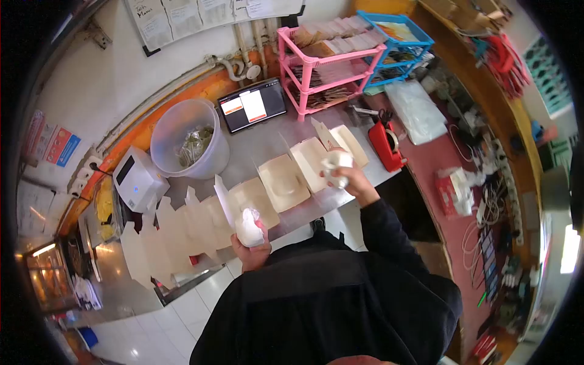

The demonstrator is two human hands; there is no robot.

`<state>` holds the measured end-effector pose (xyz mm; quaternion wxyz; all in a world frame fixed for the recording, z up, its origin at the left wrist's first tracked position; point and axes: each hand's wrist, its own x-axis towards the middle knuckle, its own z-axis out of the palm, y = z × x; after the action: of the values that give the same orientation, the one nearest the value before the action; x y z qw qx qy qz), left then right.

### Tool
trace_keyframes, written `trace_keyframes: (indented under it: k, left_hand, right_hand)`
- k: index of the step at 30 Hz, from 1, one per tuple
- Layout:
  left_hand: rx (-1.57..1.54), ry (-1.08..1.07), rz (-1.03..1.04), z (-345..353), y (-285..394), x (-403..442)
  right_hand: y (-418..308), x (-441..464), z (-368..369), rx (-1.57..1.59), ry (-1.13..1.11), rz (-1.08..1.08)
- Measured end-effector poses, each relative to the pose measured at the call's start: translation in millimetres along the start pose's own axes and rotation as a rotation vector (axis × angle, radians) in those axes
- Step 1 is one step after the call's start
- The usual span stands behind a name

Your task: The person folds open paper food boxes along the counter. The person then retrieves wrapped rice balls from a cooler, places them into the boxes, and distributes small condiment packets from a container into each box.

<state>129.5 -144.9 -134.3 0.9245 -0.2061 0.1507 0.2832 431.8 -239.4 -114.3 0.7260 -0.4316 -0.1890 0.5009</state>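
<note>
My left hand [250, 250] is closed round a white wrapped bundle [249, 226], held near the counter's front edge beside an open paperboard food box [248, 198]. In my right hand [356, 181] is another white wrapped bundle [336, 163], its wrapping crumpled. It is over the right part of a row of open food boxes, close to a box [309, 155] and partly hiding it. Between the hands stands one more open box [283, 181]. What is inside the white wrappings cannot be seen.
More opened boxes [173, 231] overlap at left. Behind stand a white printer [137, 182], a plastic bucket [167, 131] holding small packets, a tablet [251, 104] and a pink rack [331, 64]. A red tape dispenser [384, 146] is at right.
</note>
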Motion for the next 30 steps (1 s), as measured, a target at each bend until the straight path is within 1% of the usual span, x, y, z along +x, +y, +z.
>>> trace_keyframes:
  k: [2,3,5,6,7,9,10,11,13,14,15,17,18,20,21,23,24,25,26,27,29,30]
  left_hand:
    - [0.011,-0.161,0.018,3.6,-17.8,11.7]
    - [-0.002,-0.165,0.058,4.2,-22.8,17.6]
    - [0.068,-0.294,0.091,-3.3,-29.3,20.2]
    - [0.105,-0.332,0.142,-7.5,-33.1,19.2]
    - [0.094,-0.337,0.195,-10.7,-38.2,17.9]
    - [0.241,-0.265,0.293,-13.9,-45.4,14.0]
    - [0.259,-0.241,0.351,-14.3,-52.8,13.0]
    - [0.257,-0.243,0.385,-18.4,-59.3,12.5]
    - [0.274,-0.016,0.539,-27.3,-70.0,15.0]
    - [0.360,0.040,0.556,-26.0,-76.9,16.2]
    - [0.359,0.047,0.571,-20.4,-84.8,19.4]
    - [0.806,0.047,0.595,-4.1,-100.7,31.0]
    - [0.804,0.054,0.603,2.3,-107.2,39.1]
    - [1.047,0.125,0.467,10.4,-123.2,59.7]
    - [1.040,0.129,0.472,13.4,-136.0,71.8]
    - [1.101,0.083,0.435,20.1,-159.8,97.2]
    - [1.240,0.111,0.415,10.3,-161.8,110.6]
    - [1.378,0.140,0.394,9.2,-163.9,119.0]
    - [1.752,0.126,0.411,7.5,-165.6,120.9]
    - [1.749,0.132,0.418,16.4,-170.7,116.2]
    - [1.860,-0.073,0.370,31.9,-175.5,105.7]
    - [1.736,-0.105,0.308,29.3,-173.6,101.6]
  right_hand:
    - [11.7,42.1,-5.3,-0.351,0.079,0.214]
    - [22.1,63.2,-16.1,-0.357,0.044,0.236]
    - [52.9,93.5,-37.0,-1.399,-0.222,-0.093]
    - [62.6,98.2,-36.0,-1.525,-0.191,-0.077]
    - [72.0,101.5,-37.7,-1.522,-0.251,-0.082]
    - [94.0,109.2,-43.7,-1.842,-0.240,-0.083]
    - [131.1,121.9,-72.7,-1.960,-0.320,-0.035]
    - [134.1,119.5,-73.4,-1.954,-0.356,-0.051]
    - [134.2,112.6,-71.5,-2.061,-0.243,-0.021]
    - [88.1,96.3,-33.5,-2.039,-0.261,0.142]
    - [67.0,90.1,-25.5,-2.033,-0.279,0.139]
    - [34.7,79.6,-22.6,-1.373,-0.295,-0.227]
    - [10.8,65.2,-7.4,-1.369,-0.304,-0.224]
    - [-28.9,29.7,17.4,-0.503,-0.439,0.157]
    - [-32.1,18.6,14.8,-0.505,-0.444,0.163]
    - [-38.6,4.9,9.7,-0.808,-0.457,0.001]
    - [-48.6,5.1,2.1,-0.883,-0.412,-0.073]
    - [-55.1,8.5,-12.3,-0.883,-0.417,-0.075]
    - [-60.3,13.6,-30.1,-0.893,-0.342,-0.129]
    - [-64.8,19.4,-47.4,-0.902,-0.269,-0.182]
    - [-70.8,34.7,-76.6,-1.134,0.007,-0.396]
    - [-69.9,43.4,-85.8,-1.130,-0.002,-0.400]
